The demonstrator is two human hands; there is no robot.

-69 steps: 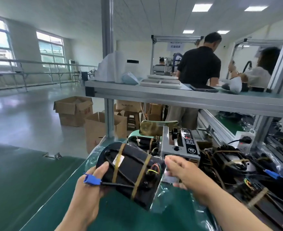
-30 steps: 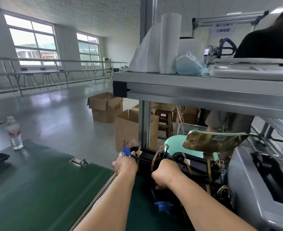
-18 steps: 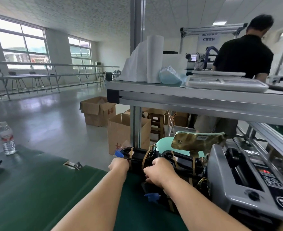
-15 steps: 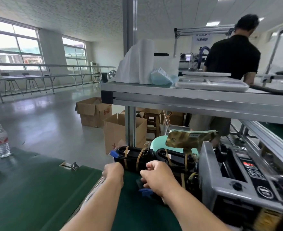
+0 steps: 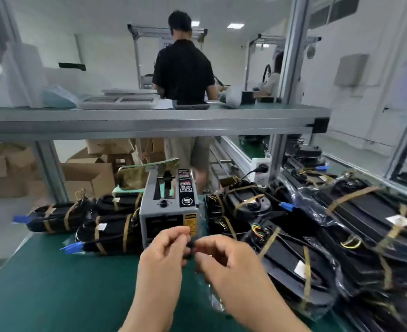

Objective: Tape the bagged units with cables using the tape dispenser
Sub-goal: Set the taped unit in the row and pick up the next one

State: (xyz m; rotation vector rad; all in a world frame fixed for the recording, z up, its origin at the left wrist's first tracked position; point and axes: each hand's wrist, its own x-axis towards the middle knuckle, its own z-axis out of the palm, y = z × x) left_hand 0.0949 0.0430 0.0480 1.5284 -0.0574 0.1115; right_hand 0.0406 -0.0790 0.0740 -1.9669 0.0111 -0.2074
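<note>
Nearest, the left hand and right hand met fingertip to fingertip, fingers curled narrow; whether they pinched tape could not be told. Just beyond, the tape dispenser faced them, evidently for short reach, bagged units flanking it on the counter.

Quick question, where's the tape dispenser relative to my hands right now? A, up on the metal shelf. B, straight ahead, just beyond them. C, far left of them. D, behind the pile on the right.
B: the tape dispenser stands on the green table directly beyond the left hand and right hand.
</note>
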